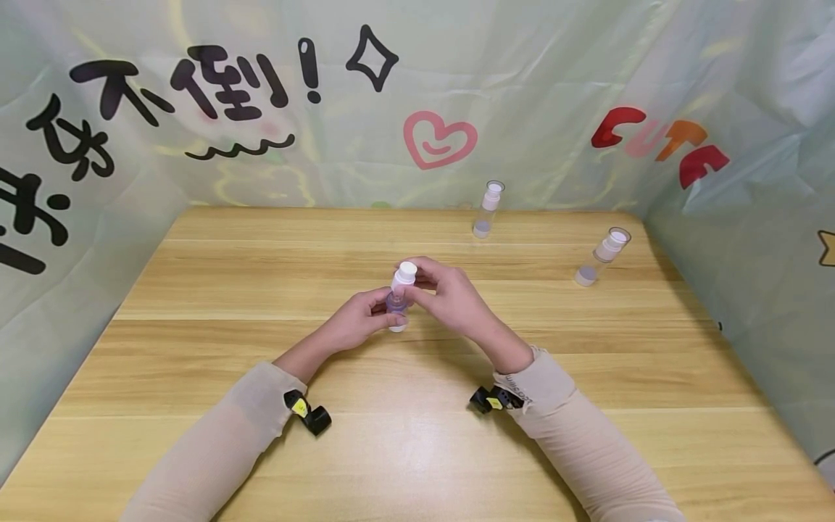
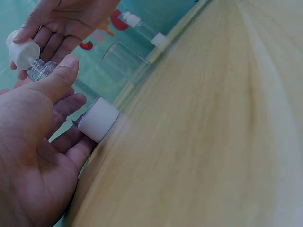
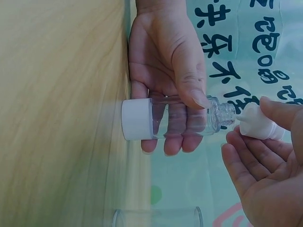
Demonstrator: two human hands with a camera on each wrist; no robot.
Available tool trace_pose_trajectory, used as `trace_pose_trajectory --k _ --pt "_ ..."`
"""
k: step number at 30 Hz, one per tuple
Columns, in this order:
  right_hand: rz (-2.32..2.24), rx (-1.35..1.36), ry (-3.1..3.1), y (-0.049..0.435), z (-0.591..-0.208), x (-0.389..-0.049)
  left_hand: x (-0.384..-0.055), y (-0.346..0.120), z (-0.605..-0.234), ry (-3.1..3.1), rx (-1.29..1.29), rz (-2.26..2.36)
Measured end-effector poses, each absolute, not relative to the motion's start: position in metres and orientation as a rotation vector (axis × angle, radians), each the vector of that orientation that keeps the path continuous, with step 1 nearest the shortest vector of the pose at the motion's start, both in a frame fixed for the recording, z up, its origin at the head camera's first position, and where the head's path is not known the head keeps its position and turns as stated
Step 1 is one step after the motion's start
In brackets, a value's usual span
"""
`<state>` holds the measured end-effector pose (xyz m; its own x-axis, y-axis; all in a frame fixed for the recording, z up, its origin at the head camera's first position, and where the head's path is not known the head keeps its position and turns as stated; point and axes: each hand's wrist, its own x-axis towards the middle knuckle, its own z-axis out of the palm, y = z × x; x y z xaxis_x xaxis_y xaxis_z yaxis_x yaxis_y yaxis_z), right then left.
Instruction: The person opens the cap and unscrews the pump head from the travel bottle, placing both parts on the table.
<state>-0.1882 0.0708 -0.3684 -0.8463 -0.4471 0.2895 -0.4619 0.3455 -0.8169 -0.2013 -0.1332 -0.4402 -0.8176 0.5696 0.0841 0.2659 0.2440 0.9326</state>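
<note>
Background: one creased, pale green sheet (image 1: 535,87), smooth and lightly glossy. Printed on it: black brush-style characters (image 1: 244,90); one pink heart (image 1: 435,151) with a smile; one four-pointed star outline (image 1: 372,58); the word CUTE (image 1: 681,134) in red, pink and orange.

Surface: one tabletop (image 1: 404,449), light wood-grain finish, straight bands.

Bottles, three in all, cylindrical, clear-walled, white-based.

Item 1: held bottle (image 3: 161,118), at the middle of the tabletop, near upright, its neck threaded and bare; whether its base touches the wood cannot be told.

Items 2 and 3: rear bottle (image 1: 487,210), by the table's back edge, and right-hand bottle (image 1: 601,259), near the right edge. Both stand upright, each with a white top under a clear cover.

Pump head, one off its bottle (image 3: 258,124): white, opaque, rounded, right at the held bottle's neck; contact uncertain.

Clear tube, one (image 2: 125,61): transparent, thin-walled, near the held bottle.

Hands, two, bare. Left hand (image 1: 357,319): thumb and fingers closed around the held bottle. Right hand (image 1: 446,293): thumb and fingers pinching the pump head.

Sleeves, two: left sleeve (image 1: 215,442), right sleeve (image 1: 580,435); beige, wrinkled cloth.
</note>
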Motion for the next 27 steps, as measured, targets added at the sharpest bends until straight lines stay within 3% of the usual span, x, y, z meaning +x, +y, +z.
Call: trace_pose_trajectory --k 27 --pt "1.695 0.702 -2.51 0.095 -0.351 -0.189 -0.2 -0.131 -0.441 2.244 0.814 1.632"
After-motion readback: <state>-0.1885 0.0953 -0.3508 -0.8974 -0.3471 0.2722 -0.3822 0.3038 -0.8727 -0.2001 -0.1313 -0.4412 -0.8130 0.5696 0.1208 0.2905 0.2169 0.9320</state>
